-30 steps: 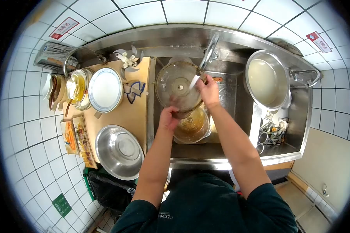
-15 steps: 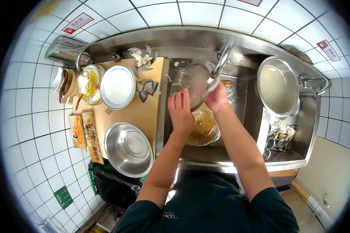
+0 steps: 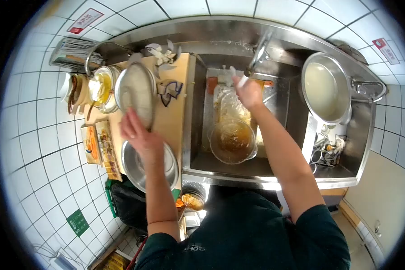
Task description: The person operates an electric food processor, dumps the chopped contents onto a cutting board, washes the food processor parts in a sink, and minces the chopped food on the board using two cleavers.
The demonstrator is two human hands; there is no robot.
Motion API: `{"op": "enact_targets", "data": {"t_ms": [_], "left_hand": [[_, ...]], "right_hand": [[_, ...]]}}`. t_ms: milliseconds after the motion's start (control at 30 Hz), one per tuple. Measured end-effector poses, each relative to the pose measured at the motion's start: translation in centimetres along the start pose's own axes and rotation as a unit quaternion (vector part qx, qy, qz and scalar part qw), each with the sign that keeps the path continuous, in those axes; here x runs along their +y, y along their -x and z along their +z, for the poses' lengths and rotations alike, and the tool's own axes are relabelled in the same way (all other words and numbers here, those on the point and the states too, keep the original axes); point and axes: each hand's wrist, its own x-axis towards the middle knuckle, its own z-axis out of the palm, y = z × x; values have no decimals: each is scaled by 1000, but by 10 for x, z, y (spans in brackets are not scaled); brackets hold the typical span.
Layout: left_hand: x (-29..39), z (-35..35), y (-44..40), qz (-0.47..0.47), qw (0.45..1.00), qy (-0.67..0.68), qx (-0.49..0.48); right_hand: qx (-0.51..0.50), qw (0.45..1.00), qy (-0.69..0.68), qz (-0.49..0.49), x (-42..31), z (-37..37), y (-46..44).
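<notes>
My left hand [image 3: 143, 137], slightly blurred, grips the near edge of a round greyish plate [image 3: 137, 92]. This plate is tilted above a blue-rimmed white plate [image 3: 118, 92] on the wooden board, hiding most of it. A steel bowl [image 3: 134, 164] stands under my left wrist, partly covered by it. Over the sink, my right hand [image 3: 251, 93] is closed around the white tip [image 3: 243, 81] of the tap spout [image 3: 259, 56]. In the sink below, a clear bowl [image 3: 231, 143] contains brownish liquid.
Onion-like peelings [image 3: 162, 55] lie at the board's back, near a blue-edged cloth or wrapper [image 3: 169, 91]. A large steel pot [image 3: 327, 87] with cloudy liquid stands to the right. Utensils [image 3: 330, 153] fill the right basin's front. Plates with leftovers [image 3: 100, 85] line the left.
My left hand has carried the plate from under the tap leftward to the board. My right hand has left the plate and closed on the spout tip.
</notes>
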Motion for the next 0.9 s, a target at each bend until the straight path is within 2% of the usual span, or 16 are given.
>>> {"op": "enact_targets", "data": {"t_ms": [33,67,133,200,300,400,500,567,633,667,800,867,900], "left_hand": [[-14,0,-4,5,999,-32,-1],[-26,2,-6,11,999,-44,-23],[-46,8,-3,22,995,-73,-65],[-56,22,3,39,988,-94,-115],[-53,30,7,55,978,-128,-158],[-44,30,5,48,974,-123,-182],[-45,31,2,39,975,-119,-185],[-44,27,-1,29,972,-118,-201],[-38,22,-2,18,971,-112,-213],[-36,19,-4,12,970,-109,-218],[-40,12,-3,28,975,-103,-194],[-38,10,-1,28,983,-96,-155],[-34,10,0,44,990,-65,-115]], "right_hand": [[45,977,193,-76,21,3,0],[29,961,267,-72,50,6,18],[-76,939,329,61,87,8,48],[-219,904,339,139,137,21,64],[-201,917,337,70,197,41,79],[-141,937,298,116,178,38,76],[-171,966,33,190,162,11,55],[-159,950,-147,223,154,-3,45],[-120,908,-322,241,145,-18,40],[-95,902,-344,241,127,-26,44],[11,970,-177,164,103,-29,67],[-5,999,39,15,99,-17,62],[27,998,53,5,94,-9,56]]}}
